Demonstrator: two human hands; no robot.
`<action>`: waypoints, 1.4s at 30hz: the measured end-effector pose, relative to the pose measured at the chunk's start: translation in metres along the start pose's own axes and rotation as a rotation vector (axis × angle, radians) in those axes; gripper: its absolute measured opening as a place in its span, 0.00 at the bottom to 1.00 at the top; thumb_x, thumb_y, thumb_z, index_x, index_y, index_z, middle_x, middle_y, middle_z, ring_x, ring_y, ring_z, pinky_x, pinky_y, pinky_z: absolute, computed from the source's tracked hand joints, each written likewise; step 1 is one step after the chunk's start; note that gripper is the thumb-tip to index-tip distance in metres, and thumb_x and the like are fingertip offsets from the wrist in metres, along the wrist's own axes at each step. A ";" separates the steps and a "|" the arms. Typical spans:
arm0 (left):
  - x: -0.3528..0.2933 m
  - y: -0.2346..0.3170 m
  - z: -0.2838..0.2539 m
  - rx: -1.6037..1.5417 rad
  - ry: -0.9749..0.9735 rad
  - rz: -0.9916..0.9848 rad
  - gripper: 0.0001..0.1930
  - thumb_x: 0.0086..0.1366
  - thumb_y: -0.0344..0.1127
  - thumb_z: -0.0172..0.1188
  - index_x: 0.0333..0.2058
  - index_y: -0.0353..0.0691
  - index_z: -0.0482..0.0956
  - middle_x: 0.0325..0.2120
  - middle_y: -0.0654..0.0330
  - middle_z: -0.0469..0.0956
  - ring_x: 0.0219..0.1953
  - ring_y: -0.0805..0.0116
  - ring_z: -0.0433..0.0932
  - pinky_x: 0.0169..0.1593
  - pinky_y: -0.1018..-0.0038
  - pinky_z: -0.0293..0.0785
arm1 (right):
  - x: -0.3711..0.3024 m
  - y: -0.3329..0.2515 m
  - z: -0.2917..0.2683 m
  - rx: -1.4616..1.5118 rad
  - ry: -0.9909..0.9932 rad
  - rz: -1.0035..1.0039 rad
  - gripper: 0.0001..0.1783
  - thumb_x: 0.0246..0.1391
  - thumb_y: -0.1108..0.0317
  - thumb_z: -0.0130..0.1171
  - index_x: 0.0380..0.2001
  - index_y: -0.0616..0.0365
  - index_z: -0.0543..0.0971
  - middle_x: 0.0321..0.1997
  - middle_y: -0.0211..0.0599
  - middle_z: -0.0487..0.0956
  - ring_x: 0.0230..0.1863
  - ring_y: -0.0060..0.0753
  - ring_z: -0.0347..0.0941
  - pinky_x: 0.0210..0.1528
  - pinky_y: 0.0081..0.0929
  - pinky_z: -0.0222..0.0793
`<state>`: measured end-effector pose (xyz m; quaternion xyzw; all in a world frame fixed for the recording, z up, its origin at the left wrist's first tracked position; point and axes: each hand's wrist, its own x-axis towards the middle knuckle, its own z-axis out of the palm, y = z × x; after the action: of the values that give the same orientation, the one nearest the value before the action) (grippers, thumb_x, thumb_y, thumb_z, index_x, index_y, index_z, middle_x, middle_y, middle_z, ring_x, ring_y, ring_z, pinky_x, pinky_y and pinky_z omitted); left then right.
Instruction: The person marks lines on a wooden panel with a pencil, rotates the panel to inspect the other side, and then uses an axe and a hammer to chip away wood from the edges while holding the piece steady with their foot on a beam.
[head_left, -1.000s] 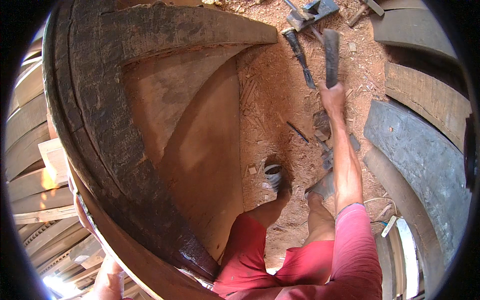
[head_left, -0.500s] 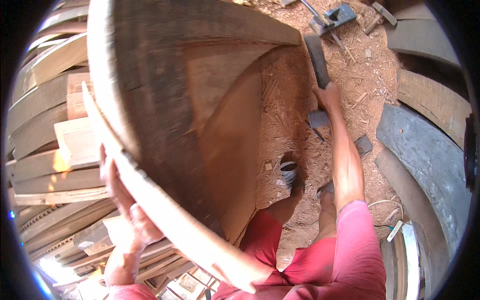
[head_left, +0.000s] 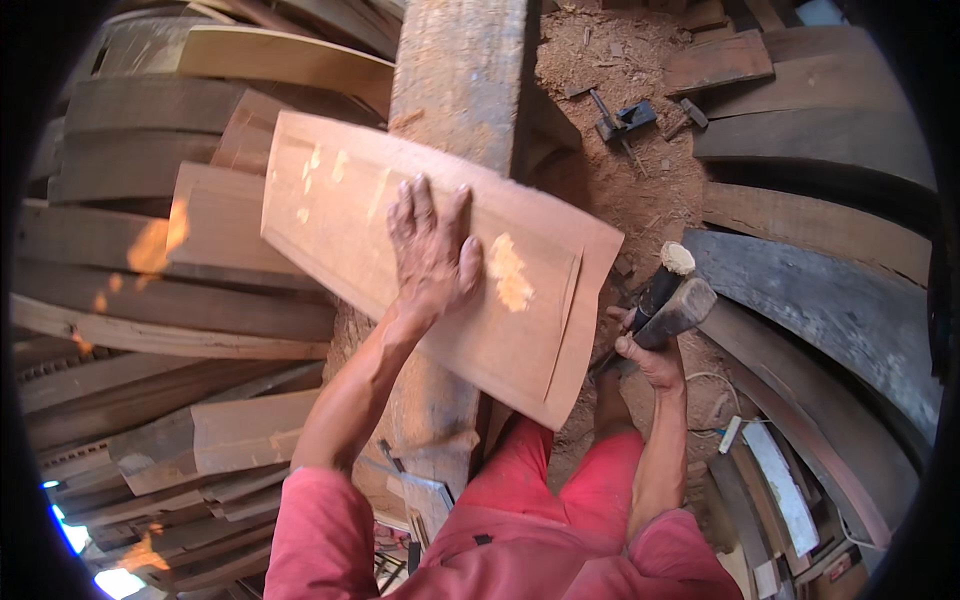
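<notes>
On top of a thick wooden beam (head_left: pixel 455 110) lies a curved, reddish board (head_left: pixel 440 240), and the left hand (head_left: pixel 430 250) presses flat on it with fingers spread wide — most likely to keep it from sliding. Down at the right, the right hand (head_left: pixel 650 355) has its grip closed tight around the dark handle of a wooden mallet (head_left: pixel 672 290), held low beside the board's edge. More planks (head_left: pixel 180 300) are stacked at the left — sawdust and small tools (head_left: pixel 625 118) cover the ground.

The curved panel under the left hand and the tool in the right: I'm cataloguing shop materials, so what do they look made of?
Curved panel: reddish bare wood, matt, with visible grain and pale chipped patches. Tool: seemingly a wooden mallet with a dark, worn head and a pale cut end; the right hand hides part of it.
</notes>
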<state>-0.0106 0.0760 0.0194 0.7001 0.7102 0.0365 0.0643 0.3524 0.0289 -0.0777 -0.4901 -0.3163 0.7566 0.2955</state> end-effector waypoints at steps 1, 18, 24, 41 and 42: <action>-0.001 0.000 0.000 -0.023 0.004 -0.022 0.35 0.64 0.43 0.55 0.70 0.45 0.62 0.71 0.30 0.48 0.73 0.29 0.44 0.73 0.40 0.36 | -0.020 -0.018 0.011 -0.019 -0.005 0.004 0.20 0.46 0.70 0.77 0.41 0.57 0.78 0.37 0.30 0.80 0.37 0.21 0.76 0.40 0.25 0.74; -0.344 0.030 -0.056 -0.466 -0.055 -0.370 0.41 0.55 0.38 0.70 0.66 0.38 0.63 0.67 0.38 0.59 0.69 0.35 0.57 0.71 0.47 0.54 | -0.051 -0.071 0.087 -0.600 -0.010 -0.200 0.11 0.53 0.66 0.72 0.33 0.57 0.79 0.31 0.21 0.76 0.34 0.19 0.71 0.38 0.23 0.67; -0.461 0.031 -0.021 -0.425 -0.019 -0.501 0.33 0.46 0.25 0.72 0.54 0.50 0.78 0.66 0.45 0.61 0.65 0.39 0.61 0.65 0.51 0.66 | -0.046 -0.078 0.082 -0.725 -0.055 -0.101 0.09 0.55 0.69 0.71 0.35 0.57 0.80 0.34 0.21 0.75 0.37 0.19 0.70 0.44 0.22 0.67; -0.588 0.058 -0.061 -0.371 -0.353 -0.718 0.29 0.51 0.27 0.66 0.54 0.47 0.74 0.67 0.34 0.55 0.61 0.31 0.62 0.62 0.46 0.64 | -0.049 -0.070 0.081 -0.620 -0.008 -0.059 0.11 0.53 0.66 0.72 0.36 0.57 0.82 0.34 0.22 0.78 0.36 0.20 0.73 0.43 0.24 0.68; -0.586 0.055 -0.064 -0.378 -0.354 -0.694 0.30 0.51 0.28 0.66 0.55 0.47 0.73 0.67 0.33 0.54 0.61 0.31 0.62 0.62 0.45 0.64 | -0.053 -0.073 0.089 -0.597 0.036 -0.056 0.11 0.52 0.67 0.72 0.36 0.57 0.82 0.34 0.22 0.78 0.35 0.20 0.72 0.42 0.24 0.68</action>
<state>0.0411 -0.5062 0.1140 0.3909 0.8625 0.0216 0.3207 0.2978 0.0173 0.0360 -0.5595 -0.5330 0.6129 0.1648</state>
